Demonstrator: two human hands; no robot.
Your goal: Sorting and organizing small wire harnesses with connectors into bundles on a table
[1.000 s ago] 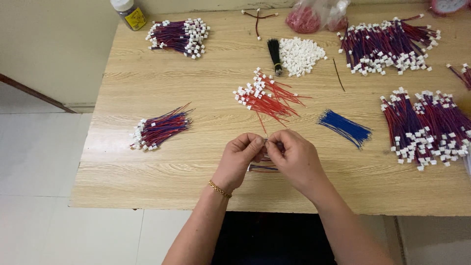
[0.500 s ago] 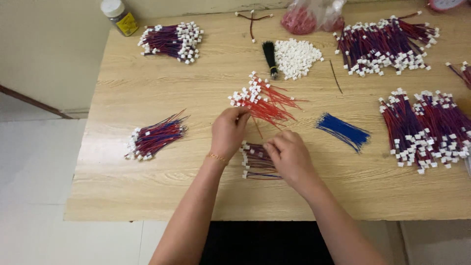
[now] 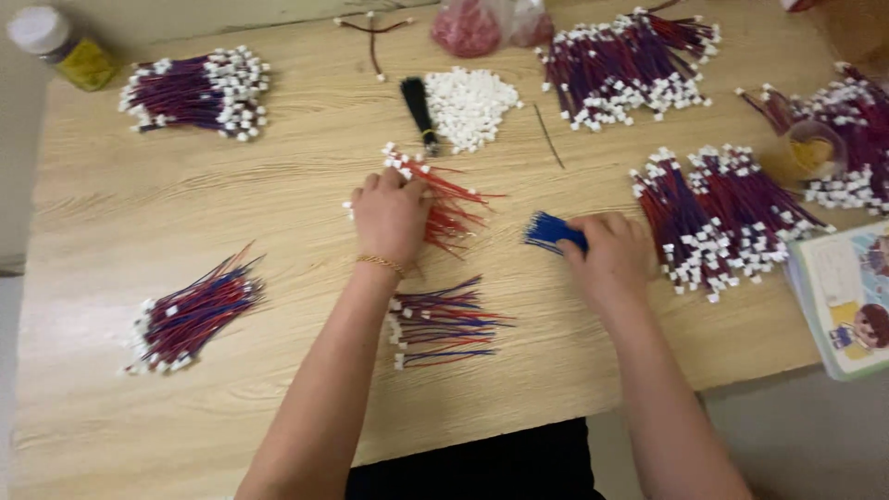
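My left hand (image 3: 391, 215) rests on a loose pile of red wires with white connectors (image 3: 444, 199), fingers curled over its near end. My right hand (image 3: 607, 255) covers a bundle of short blue wires (image 3: 548, 231), fingertips on it. Whether either hand has a wire pinched is hidden. Between my forearms lies a small flat bunch of red and blue wires with white connectors (image 3: 440, 324), untouched. A gold bracelet sits on my left wrist.
Several bundles of red-blue wires with white plugs lie on the wooden table (image 3: 111, 231): near left (image 3: 190, 315), far left (image 3: 196, 93), far centre (image 3: 625, 60), right (image 3: 718, 218). A heap of white connectors (image 3: 472, 104), black tassel (image 3: 419, 111), pink bag (image 3: 472, 26), jar (image 3: 60, 46), booklet (image 3: 847, 296).
Both hands left the small wire bunch in front of me, which now lies on the table. The left hand reached up to the red wires, the right hand out to the blue wires.
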